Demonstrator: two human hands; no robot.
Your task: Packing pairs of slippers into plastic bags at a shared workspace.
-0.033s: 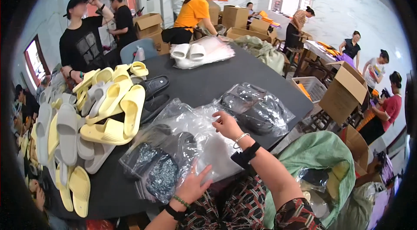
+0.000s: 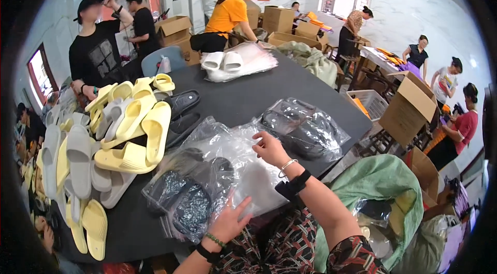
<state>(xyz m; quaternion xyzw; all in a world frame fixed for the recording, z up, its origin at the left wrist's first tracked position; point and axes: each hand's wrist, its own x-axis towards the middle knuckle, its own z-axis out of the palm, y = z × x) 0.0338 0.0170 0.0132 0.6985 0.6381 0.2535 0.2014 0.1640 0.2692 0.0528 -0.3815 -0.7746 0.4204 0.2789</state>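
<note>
My left hand [image 2: 228, 224] rests by the near edge of the table, fingers spread, beside a clear bag holding dark slippers [image 2: 190, 206]. Over a pile of flat clear plastic bags [image 2: 247, 163] hovers my right hand [image 2: 270, 149], its fingers loosely bent and apart with nothing between them. Whether its fingertips touch the plastic is hard to see. Just beyond that hand lies another clear bag with black slippers [image 2: 305, 129]. Loose black slippers [image 2: 184, 102] sit further back, next to the heap of yellow slippers [image 2: 135, 119] and grey slippers [image 2: 79, 160].
The dark table [image 2: 222, 98] carries a stack of clear bags topped by white slippers [image 2: 232, 62] at its far end. A green sack [image 2: 378, 181] with bagged slippers stands at my right. Cardboard boxes [image 2: 409, 102] and several people are around, one in orange [image 2: 226, 15] across the table.
</note>
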